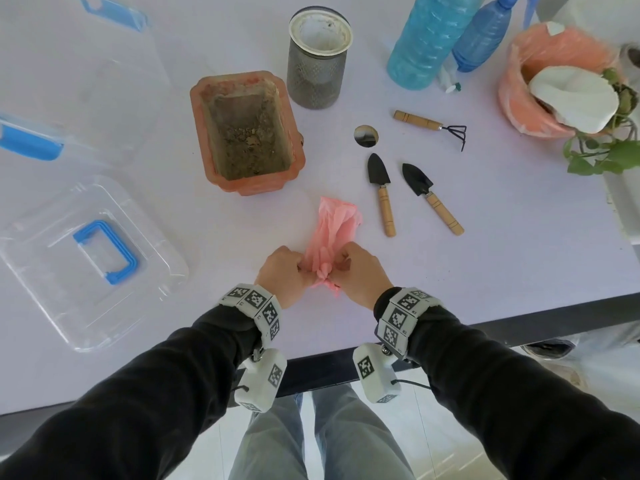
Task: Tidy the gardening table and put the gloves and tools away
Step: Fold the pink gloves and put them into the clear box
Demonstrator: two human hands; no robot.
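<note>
Thin pink gloves (334,226) lie bunched on the white table (502,258) near its front edge. My left hand (285,275) and my right hand (358,277) both pinch the near end of the gloves between closed fingers. Right of the gloves lie two small black trowels with wooden handles, one (382,194) and the other (433,199). A little black rake (431,126) with a wooden handle lies beyond them. A clear storage box (79,88) with blue latches stands at the far left, and its clear lid (93,261) with a blue handle lies in front of it.
An orange planter (247,133) with soil stands in the middle, a mesh cylinder (317,60) behind it. Two blue bottles (429,36) and an orange-wrapped pot (540,84) with a trailing green plant (602,157) are at the far right. A round hole (366,135) is in the tabletop.
</note>
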